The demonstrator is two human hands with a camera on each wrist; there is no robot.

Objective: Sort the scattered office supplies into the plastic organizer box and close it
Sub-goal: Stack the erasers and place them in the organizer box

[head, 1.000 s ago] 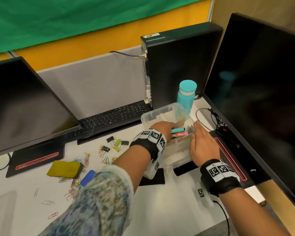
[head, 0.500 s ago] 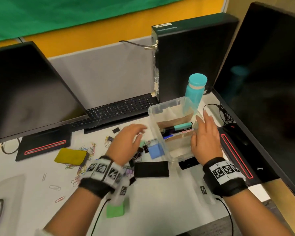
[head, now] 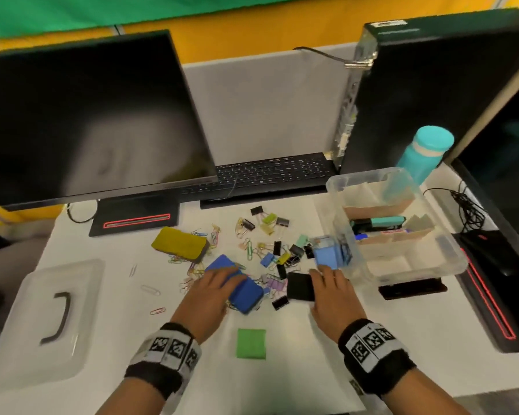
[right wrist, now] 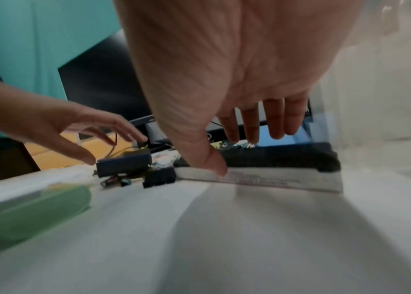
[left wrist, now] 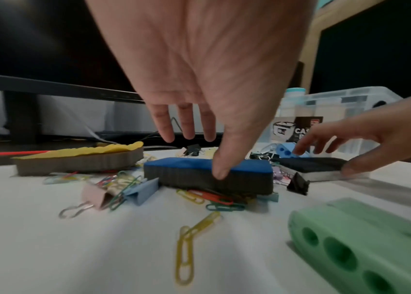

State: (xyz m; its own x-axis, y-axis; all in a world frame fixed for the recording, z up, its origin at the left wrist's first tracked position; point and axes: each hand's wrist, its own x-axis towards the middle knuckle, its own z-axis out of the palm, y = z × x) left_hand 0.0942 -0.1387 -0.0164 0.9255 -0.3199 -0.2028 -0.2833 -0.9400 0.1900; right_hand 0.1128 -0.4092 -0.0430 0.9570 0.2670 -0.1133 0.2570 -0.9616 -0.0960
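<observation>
The clear organizer box (head: 339, 187) stands open at the right, with markers (head: 378, 223) in one compartment. My left hand (head: 222, 280) reaches over a blue-topped eraser (head: 246, 295); its thumb (left wrist: 220, 171) touches the eraser's (left wrist: 199, 165) near side while the fingers (left wrist: 185, 127) hover straight above the far side. My right hand (head: 321, 280) spans a black-topped eraser (head: 298, 286). Its thumb (right wrist: 218, 167) presses that eraser's white side (right wrist: 275, 179), and the fingers (right wrist: 252, 127) hang straight over it. Binder clips (head: 277, 248) and paper clips (head: 192, 268) lie scattered between a yellow eraser (head: 179, 244) and the box.
The box's clear lid (head: 42, 319) lies at the left. A green block (head: 251, 343) with holes sits near the front edge, and a blue block (head: 327, 256) leans against the box. Monitors (head: 87, 115), a keyboard (head: 267, 172), a computer case (head: 432, 91) and a teal bottle (head: 423, 151) ring the desk.
My left hand left the box and swung left and down onto the blue eraser. My right hand came off the box's side to the black eraser. The view tilted down and left.
</observation>
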